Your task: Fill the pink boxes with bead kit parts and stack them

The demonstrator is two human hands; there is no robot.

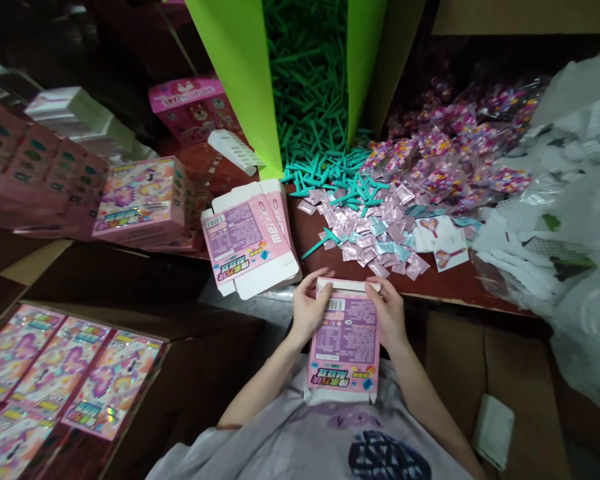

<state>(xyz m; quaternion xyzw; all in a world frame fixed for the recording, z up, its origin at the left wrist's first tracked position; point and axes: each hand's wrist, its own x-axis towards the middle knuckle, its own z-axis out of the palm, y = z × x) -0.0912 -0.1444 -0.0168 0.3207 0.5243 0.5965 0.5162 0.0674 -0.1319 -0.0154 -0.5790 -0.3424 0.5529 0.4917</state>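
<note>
The person wears a pale grey short-sleeved T-shirt; its left sleeve ends above the elbow, loose and creased; the chest carries a print, faint lilac lettering above a dark navy rounded shape broken into small light triangles; both forearms are bare; the left hand and right hand show no rings, watch or gloves.

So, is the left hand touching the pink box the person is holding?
Touching: the head view shows the left hand gripping the pink box at its top left corner, fingers over the flap.
</note>
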